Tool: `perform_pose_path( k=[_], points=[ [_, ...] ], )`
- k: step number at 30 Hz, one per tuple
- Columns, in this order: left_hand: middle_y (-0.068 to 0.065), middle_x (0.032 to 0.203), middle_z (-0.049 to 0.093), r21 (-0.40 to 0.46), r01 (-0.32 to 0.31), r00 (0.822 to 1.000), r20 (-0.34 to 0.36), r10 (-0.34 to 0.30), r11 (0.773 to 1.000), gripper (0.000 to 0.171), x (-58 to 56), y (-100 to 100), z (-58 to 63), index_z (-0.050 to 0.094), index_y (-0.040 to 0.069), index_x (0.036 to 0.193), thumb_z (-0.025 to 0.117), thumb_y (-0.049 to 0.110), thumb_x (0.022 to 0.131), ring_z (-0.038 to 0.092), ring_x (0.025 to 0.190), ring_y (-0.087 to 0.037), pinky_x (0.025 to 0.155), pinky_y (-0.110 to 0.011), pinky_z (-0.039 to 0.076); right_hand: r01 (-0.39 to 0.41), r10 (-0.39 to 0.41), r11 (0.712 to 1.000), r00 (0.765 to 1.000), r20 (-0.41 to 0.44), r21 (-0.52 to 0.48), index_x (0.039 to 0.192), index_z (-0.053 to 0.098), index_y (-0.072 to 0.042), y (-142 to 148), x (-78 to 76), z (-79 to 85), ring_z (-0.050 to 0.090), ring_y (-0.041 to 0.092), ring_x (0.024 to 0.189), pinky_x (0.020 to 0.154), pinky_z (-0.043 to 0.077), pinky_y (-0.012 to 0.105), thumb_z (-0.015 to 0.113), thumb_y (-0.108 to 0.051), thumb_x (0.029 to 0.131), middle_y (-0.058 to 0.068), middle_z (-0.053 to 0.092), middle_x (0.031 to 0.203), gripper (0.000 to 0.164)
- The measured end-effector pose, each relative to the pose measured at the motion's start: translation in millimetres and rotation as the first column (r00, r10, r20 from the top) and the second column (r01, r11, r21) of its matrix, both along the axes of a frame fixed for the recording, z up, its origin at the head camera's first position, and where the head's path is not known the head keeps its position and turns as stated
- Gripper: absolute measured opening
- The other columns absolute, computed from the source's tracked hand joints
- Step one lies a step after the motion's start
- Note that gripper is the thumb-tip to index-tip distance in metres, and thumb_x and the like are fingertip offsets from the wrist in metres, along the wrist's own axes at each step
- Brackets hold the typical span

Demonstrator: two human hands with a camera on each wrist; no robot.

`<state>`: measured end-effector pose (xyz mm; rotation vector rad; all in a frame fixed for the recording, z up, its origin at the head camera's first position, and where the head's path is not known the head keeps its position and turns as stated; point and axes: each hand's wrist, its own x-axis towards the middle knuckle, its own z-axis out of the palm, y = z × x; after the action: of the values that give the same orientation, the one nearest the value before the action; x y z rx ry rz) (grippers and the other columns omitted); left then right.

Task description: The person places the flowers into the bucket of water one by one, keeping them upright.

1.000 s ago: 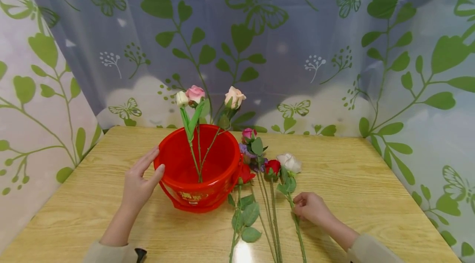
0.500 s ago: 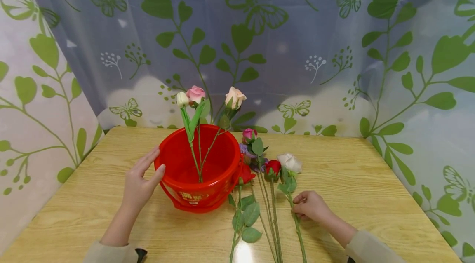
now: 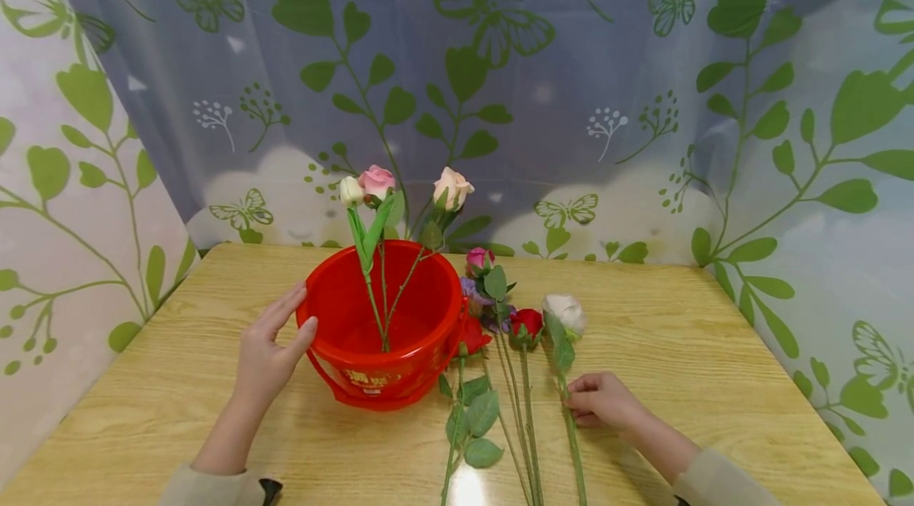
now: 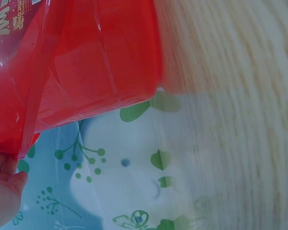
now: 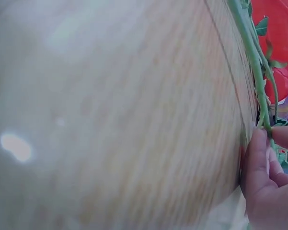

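My right hand (image 3: 607,400) pinches the green stem of a white rose (image 3: 564,314) between thumb and fingertips, low over the table; the right wrist view shows the same stem (image 5: 259,81) in the grip. My left hand (image 3: 266,347) rests against the left rim of a red bucket (image 3: 385,379), thumb and fingers spread along it. In the left wrist view the fingertips meet the bucket's edge and are partly hidden. Standing in the bucket are a white tulip (image 3: 351,192), a pink rose (image 3: 377,182) and a peach rose (image 3: 452,189).
Right of the bucket lie a red rose (image 3: 527,325), another red flower (image 3: 473,334), a magenta rose (image 3: 480,258) and purple flowers (image 3: 474,289), their stems running toward the front. A printed curtain (image 3: 628,78) hangs behind the wooden table (image 3: 664,316).
The white rose has shifted slightly right and its head has turned, with my right hand pinching its stem. My left hand and the bucket have stayed in place.
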<state>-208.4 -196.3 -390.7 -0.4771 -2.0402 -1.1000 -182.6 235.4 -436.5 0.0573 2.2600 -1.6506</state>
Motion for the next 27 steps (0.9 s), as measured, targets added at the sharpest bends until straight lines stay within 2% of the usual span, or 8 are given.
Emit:
perform_pose_path(
  k=[8,16,23,27],
  points=[
    [-0.016,0.115,0.057,0.003,-0.002,1.000,0.009,0.002,1.000,0.038,0.2,0,-0.2,0.059,-0.005,0.112,0.064,0.000,0.074,0.047,0.109,-0.002,0.089,-0.009,0.033,-0.027,0.026,0.997,1.000,-0.016,-0.069,0.097,0.051,0.015,3,0.4,-0.7,0.055,0.013,0.067,0.064,0.051,0.028,0.054,-0.003,0.080,0.006,0.057,0.079,0.025],
    [-0.015,0.115,0.057,0.001,-0.008,1.000,0.013,0.008,1.000,0.039,0.2,0,-0.8,0.059,-0.004,0.112,0.063,-0.001,0.074,0.048,0.109,-0.007,0.089,-0.009,0.033,0.006,-0.011,0.994,0.999,-0.039,-0.111,0.096,0.050,0.015,1,4.0,4.1,0.055,0.013,0.064,0.061,0.051,0.027,0.054,-0.003,0.081,0.004,0.055,0.076,0.024],
    [-0.015,0.115,0.057,0.008,-0.007,1.000,0.018,0.007,1.000,0.039,1.0,1,-0.4,0.059,-0.003,0.112,0.064,-0.001,0.074,0.047,0.109,-0.003,0.088,-0.009,0.033,0.046,-0.051,0.995,0.997,-0.054,-0.087,0.099,0.049,0.016,0,7.4,8.3,0.057,0.014,0.067,0.063,0.051,0.029,0.054,-0.003,0.082,0.006,0.058,0.078,0.026],
    [-0.016,0.115,0.057,0.012,-0.004,1.000,0.024,0.004,1.000,0.040,0.8,1,-0.4,0.059,-0.003,0.113,0.065,-0.001,0.073,0.049,0.109,-0.008,0.088,-0.009,0.032,0.084,-0.090,0.994,0.993,-0.079,-0.069,0.101,0.049,0.016,0,9.5,12.9,0.058,0.015,0.069,0.065,0.051,0.031,0.055,-0.003,0.081,0.007,0.059,0.080,0.028]
  ],
)
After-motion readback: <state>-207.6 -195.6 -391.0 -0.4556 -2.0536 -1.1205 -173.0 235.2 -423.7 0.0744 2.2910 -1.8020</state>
